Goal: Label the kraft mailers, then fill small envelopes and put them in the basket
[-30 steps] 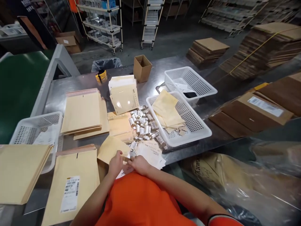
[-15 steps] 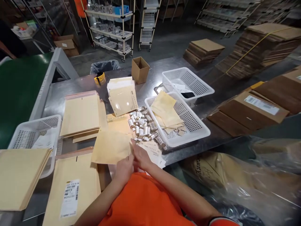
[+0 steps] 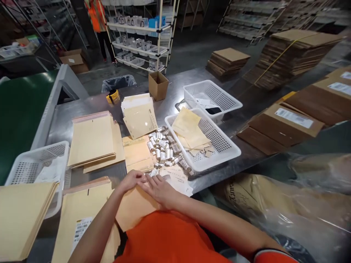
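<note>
Peach paper fills the grip: the left hand (image 3: 132, 181) has its fingers closed on the upper edge of an envelope (image 3: 137, 204), while the right hand (image 3: 166, 193) lies nearly flat across that edge; whether its thumb clamps underneath, I cannot tell. The envelope rests against the orange shirt (image 3: 167, 237), probably so that the body steadies it from below and leaves the fingers free along the edge. Printed sheets (image 3: 178, 180) lie just beside the right hand, at three o'clock. The heap of small bottles (image 3: 164, 151) sits at one o'clock, likely placed there for a short reach, with a white basket (image 3: 236, 150) beside it at two. Flat envelopes (image 3: 138, 151) and upright cards (image 3: 139, 118) stand towards twelve, a buff stack (image 3: 91, 137) at ten and a labelled envelope (image 3: 67, 223) at eight, seemingly sorted by kind. Compared with the frame before, the envelope no longer spreads out ahead and leftward but hangs down towards the lap, and a co-worker's orange vest (image 3: 96, 18) shows more fully at eleven.
</note>
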Available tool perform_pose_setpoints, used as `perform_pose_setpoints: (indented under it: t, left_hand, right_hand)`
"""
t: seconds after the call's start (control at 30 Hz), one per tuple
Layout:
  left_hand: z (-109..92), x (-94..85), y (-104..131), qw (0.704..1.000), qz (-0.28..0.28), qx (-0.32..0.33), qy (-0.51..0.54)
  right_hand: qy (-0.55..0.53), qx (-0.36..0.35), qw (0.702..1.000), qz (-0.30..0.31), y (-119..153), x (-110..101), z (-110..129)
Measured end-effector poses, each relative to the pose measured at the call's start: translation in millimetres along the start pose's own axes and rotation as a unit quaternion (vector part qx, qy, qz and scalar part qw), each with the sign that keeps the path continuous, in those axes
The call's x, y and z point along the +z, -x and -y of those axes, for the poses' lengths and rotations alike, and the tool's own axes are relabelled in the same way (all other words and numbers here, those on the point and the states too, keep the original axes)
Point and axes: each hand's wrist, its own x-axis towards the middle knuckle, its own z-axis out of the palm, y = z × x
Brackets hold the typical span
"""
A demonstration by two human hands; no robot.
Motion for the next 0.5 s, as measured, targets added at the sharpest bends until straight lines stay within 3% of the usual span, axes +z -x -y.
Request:
perform_pose_setpoints:
  t: [0.13,0.33,0.43,0.5]
  left_hand:
    - [1,14.8,12,0.996,-0.047,0.044,0.06]
    - [-2,23.1,24,0.985,-0.081,0.093,0.124]
    - [-2,25.3,28,0.976,-0.12,0.112,0.144]
    - [-2,23.6,35,0.965,-0.172,0.112,0.165]
  right_hand:
    - [0.001,0.013,1.0,0.018,2,-1,-5]
    - [-0.026,-0.016,0.999,0.013,7,-15,0]
    - [-0.043,-0.036,0.998,-0.042,9,-29,-5]
    - [-0.062,-0.017,0.991,-0.116,13,-40,-18]
